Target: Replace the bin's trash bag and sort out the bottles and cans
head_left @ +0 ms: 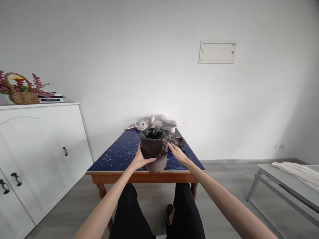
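A small grey bin [157, 164] lined with a black plastic bag [154, 143] stands near the front edge of a dark blue marbled table [119, 152]. My left hand [141, 158] is wrapped round the bin's left side, thumb across the front over the bag's hem. My right hand [176, 152] rests against the bin's right side, fingers pressed on the bag where its loose plastic trails off onto the table. Both forearms reach forward from the bottom of the view.
A grey plush toy [153, 122] lies at the table's far end against the wall. A white cabinet [37, 156] with a flower basket [22, 91] stands left. A grey bench [286, 186] with white cloth [296, 171] is right. My legs are below the table edge.
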`<state>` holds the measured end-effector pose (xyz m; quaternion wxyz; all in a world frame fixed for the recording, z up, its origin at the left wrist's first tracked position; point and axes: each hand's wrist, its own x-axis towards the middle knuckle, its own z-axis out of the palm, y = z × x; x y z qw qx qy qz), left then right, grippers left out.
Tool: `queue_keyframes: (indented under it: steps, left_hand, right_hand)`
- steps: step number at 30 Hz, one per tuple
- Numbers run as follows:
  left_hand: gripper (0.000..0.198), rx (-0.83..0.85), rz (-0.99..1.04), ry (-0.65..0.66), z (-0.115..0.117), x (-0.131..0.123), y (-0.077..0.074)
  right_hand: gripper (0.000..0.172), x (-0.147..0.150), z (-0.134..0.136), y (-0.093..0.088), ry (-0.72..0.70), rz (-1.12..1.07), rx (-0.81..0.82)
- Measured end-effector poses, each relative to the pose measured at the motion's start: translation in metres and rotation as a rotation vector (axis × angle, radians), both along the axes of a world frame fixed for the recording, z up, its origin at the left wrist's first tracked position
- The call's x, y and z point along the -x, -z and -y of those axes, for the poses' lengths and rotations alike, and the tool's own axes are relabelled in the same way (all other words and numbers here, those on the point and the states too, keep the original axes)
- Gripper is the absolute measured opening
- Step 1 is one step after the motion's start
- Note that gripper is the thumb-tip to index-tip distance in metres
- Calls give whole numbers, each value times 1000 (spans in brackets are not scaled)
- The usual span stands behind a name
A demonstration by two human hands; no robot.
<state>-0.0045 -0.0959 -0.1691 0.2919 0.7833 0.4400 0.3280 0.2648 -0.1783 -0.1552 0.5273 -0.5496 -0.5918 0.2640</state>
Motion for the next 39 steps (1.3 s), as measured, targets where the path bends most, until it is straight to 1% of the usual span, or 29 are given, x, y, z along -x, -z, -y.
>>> queue_keyframes:
  steps: [2,3,7,9,11,14,16,18,19,21,22,24,25,27,29,31,33,36,39]
  left_hand:
    - [156,53,-111,-25,-3,16,16]
    - [155,76,-171,-38,-5,24,25]
    - [158,110,-423,-103,-7,56,57]
    - [150,95,-536,-137,-10,69,68]
    - [132,70,-623,-159,-13,79,74]
    - [109,38,-717,-178,-19,88,78]
    - [99,17,-760,-194,-22,91,80]
    - [94,0,-788,-213,-22,92,82]
    - [93,-6,-798,-222,-23,92,84]
    - [93,-13,-810,-237,-22,91,86]
    - [94,-16,-814,-241,-21,91,87]
    - [94,-23,-820,-245,-19,90,87]
    - [95,-28,-823,-245,-18,90,87]
    - [95,-44,-825,-244,-16,91,86]
    - [95,-60,-823,-244,-14,91,85]
    - [96,-72,-818,-248,-14,91,86]
    - [96,-82,-808,-251,-14,91,87]
    - [95,-97,-789,-251,-17,92,90]
    - [95,-106,-781,-257,-20,93,93]
  right_hand:
    - [44,-7,1,-3,100,71,12]
    - [40,-10,2,-6,153,110,18]
    - [37,-14,7,-16,296,283,23]
    - [36,-13,11,-18,329,374,39]
    - [33,-14,16,-21,337,461,67]
    - [31,-18,25,-32,331,573,75]
    - [33,-20,33,-48,350,630,17]
    - [40,-18,42,-68,362,686,-85]
    - [44,-14,46,-78,345,718,-141]
    - [48,-1,52,-94,258,792,-238]
    - [49,7,53,-99,201,829,-270]
    - [48,24,51,-104,111,885,-290]
    - [46,32,48,-104,88,903,-282]
    - [37,41,41,-103,78,919,-248]
    - [30,40,33,-103,88,922,-215]
    - [28,32,30,-105,95,920,-196]
    - [26,17,31,-108,99,918,-180]
    - [23,-11,38,-110,125,916,-144]
    - [20,-42,45,-108,177,914,-94]
